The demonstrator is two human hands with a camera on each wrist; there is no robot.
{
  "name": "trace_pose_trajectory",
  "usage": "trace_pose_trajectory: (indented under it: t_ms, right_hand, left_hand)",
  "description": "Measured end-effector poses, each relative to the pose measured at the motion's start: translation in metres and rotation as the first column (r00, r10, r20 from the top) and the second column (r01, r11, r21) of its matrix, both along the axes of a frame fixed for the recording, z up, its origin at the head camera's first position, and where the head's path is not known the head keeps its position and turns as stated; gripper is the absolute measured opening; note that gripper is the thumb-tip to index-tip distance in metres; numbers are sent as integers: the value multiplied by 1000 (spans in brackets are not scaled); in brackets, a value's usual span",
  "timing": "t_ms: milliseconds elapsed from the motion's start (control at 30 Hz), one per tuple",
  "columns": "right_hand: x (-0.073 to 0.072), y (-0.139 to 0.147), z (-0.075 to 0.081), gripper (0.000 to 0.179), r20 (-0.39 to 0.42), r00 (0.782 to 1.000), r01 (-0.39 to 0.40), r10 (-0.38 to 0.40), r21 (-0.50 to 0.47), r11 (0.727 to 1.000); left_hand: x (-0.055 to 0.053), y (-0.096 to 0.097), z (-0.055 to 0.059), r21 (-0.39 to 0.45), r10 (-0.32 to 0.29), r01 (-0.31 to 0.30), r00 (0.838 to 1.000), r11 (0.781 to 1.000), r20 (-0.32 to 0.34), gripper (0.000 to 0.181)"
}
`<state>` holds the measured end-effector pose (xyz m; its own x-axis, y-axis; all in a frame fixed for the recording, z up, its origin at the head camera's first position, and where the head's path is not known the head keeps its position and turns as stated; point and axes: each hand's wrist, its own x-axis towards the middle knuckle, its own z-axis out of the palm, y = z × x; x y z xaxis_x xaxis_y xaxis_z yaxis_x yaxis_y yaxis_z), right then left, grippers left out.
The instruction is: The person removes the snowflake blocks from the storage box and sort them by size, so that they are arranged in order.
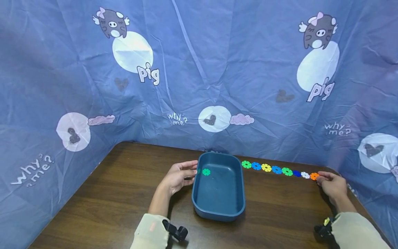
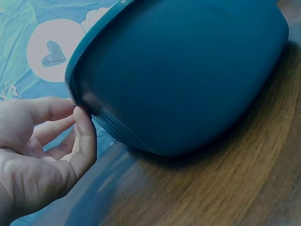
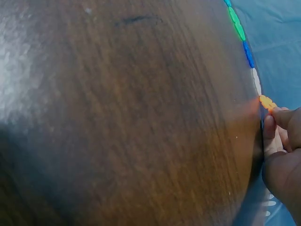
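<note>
A deep blue plastic bin [image 1: 220, 216] stands on the table with a green notched disc [image 1: 206, 172] inside it. At its left rim my left hand [image 1: 178, 177] pinches the edge between thumb and fingers; the left wrist view shows this hand [image 2: 51, 146] against the bin's rim [image 2: 70, 77]. To the right, my right hand [image 1: 334, 186] pinches an orange notched disc [image 1: 314, 176]. That orange disc [image 3: 267, 102] sits at the end of a row, beside a white disc [image 1: 305, 175]. The right hand [image 3: 284, 141] partly covers it.
The row runs from the bin's right side along the table's back edge: a green disc [image 1: 246, 164], a yellow disc [image 1: 266, 167], a dark blue disc [image 1: 296, 173] and several others. A blue printed cloth [image 1: 186, 86] hangs behind the brown wooden table [image 1: 124, 193].
</note>
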<state>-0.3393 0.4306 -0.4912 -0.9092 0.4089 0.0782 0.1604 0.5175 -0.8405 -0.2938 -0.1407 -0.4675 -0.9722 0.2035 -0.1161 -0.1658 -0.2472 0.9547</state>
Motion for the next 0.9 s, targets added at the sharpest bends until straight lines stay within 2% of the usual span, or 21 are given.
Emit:
trace_pose_trajectory:
  t_ms: [167, 500, 633, 800, 900]
  right_hand:
    - [-3, 2, -3, 35, 0, 1000, -14, 14, 36, 999]
    - [0, 7, -2, 41, -22, 995, -101, 101, -22, 995]
    - [1, 7, -1, 43, -27, 994, -107, 106, -49, 993]
    - [2, 7, 1, 43, 3, 996, -93, 93, -57, 994]
    - [2, 6, 5, 43, 14, 994, -111, 112, -73, 991]
  left_hand:
    - [0, 0, 0, 2, 2, -2, 1000, 1000, 1, 49]
    - [1, 0, 2, -3, -7, 7, 1000, 1000, -2, 49]
    - [2, 0, 2, -9, 0, 0, 1000, 1000, -1, 49]
    - [2, -1, 2, -11, 5, -5, 1000, 1000, 1, 48]
    - [2, 0, 3, -10, 6, -6, 1000, 1000, 3, 48]
